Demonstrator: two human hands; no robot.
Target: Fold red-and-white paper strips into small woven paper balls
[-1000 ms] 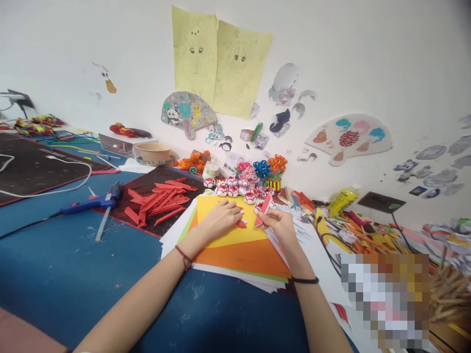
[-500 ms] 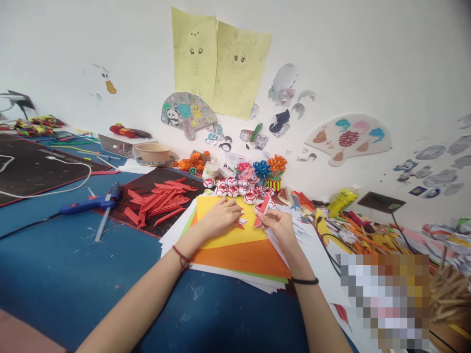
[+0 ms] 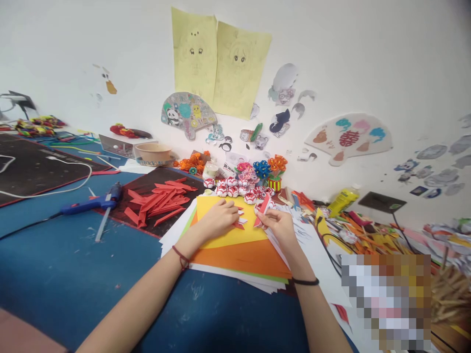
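My left hand [image 3: 222,218] has its fingers curled over a small red-and-white folded paper piece [image 3: 241,223] above the yellow sheet [image 3: 211,240]. Between the thumb and fingers of my right hand [image 3: 278,224] is a folded red paper strip [image 3: 263,211], tilted upward. The two pieces are apart. Several red-and-white paper balls [image 3: 231,191] sit just behind my hands. The yellow sheet lies on an orange sheet [image 3: 239,260] and a stack of other paper.
Folded red strips [image 3: 158,201] lie on a dark mat at the left, near a blue glue gun [image 3: 90,203]. Behind stand a bowl [image 3: 153,153] and paper flowers [image 3: 262,169]. A yellow bottle [image 3: 344,200] and paper scraps [image 3: 382,235] are at the right.
My left fingers have shifted slightly left, and more of the red-and-white piece shows beside them. My right hand still grips the red strip in nearly the same place.
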